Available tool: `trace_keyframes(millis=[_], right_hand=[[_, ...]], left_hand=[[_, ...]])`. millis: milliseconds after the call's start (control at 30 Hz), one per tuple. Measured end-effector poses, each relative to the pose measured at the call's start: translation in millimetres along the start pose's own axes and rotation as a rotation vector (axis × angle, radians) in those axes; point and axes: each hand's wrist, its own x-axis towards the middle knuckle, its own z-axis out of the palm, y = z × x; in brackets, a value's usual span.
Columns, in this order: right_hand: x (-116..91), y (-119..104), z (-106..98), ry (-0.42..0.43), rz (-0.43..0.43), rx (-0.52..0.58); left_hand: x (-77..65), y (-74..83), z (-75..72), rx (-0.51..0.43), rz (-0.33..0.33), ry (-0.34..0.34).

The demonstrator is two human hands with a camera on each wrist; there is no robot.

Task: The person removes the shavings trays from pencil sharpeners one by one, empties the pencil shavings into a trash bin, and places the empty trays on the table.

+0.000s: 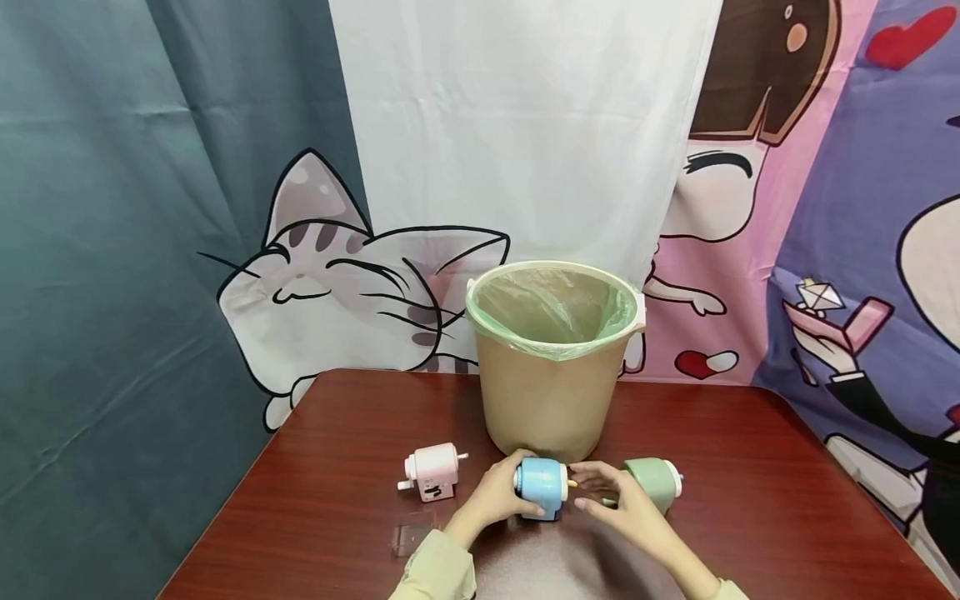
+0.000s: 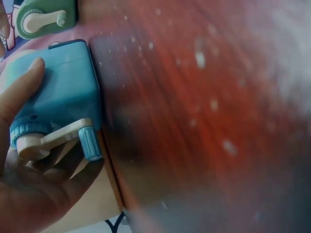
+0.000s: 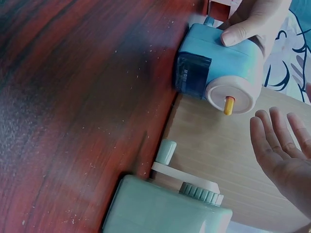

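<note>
Left fingers (image 2: pixel 85 178) hold the blue sharpener (image 2: pixel 68 92), lettering (image 3: pixel 185 76) visible only from right wrist.

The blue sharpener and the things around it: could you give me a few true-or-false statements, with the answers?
1. The left hand holds the blue sharpener. True.
2. The right hand grips the blue sharpener too. False: it holds nothing.
3. A pale green bag lines the bin. True.
4. In the head view, the pink sharpener is to the right of the blue one. False: it is to the left.
5. A yellow tip sticks out of the blue sharpener. True.
6. The green sharpener is inside the bin. False: it is on the table.
</note>
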Motion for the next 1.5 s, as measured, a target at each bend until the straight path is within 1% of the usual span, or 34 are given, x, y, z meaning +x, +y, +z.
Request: trace_keyframes(millis=[233,467,633,767,900,1067,1167,1200,1300,1400,1433,1500], right_hand=[[-3,-1,-1,-0.013,-0.013,0.002],[-1,-6,-9,0.017,-0.018,-0.028],[0,-10,-9,0.027,-0.03,-0.023],[0,-11,-7,0.04,-0.031,-0.02],[0,-14,-6,0.079,-0.017,-0.031],[2,-16,-4,0.099,0.007,-0.016],[3,-18,-3,0.096,0.012,0.0],[3,-18,-3,0.096,0.012,0.005],[3,-22,0,0.106,0.005,0.024],[4,-27,3,0.121,-0.001,0.057],[4,-30,4,0.13,-0.002,0.066],[5,-34,7,0.154,0.004,0.079]], left_hand=[[-6.5,1.7,0.7,0.042,-0.04,0.035],[-7.9,6.0,-5.3,0.073,-0.023,0.072],[-8.9,12.3,-11.5,0.054,-0.035,0.087],[-12.0,17.6,-14.5,0.02,-0.029,0.118],[-14.0,23.5,-17.2,-0.075,-0.021,0.168],[-17.6,31.4,-26.3,-0.234,-0.009,0.268],[-20.4,33.6,-33.7,-0.332,0.022,0.323],[-21.2,34.3,-36.0,-0.353,0.045,0.342],[-23.7,39.3,-43.4,-0.427,0.068,0.363],[-26.0,48.0,-49.5,-0.524,0.044,0.349],[-26.9,51.6,-51.3,-0.574,0.021,0.335],[-28.5,58.5,-54.2,-0.645,0.003,0.317]])
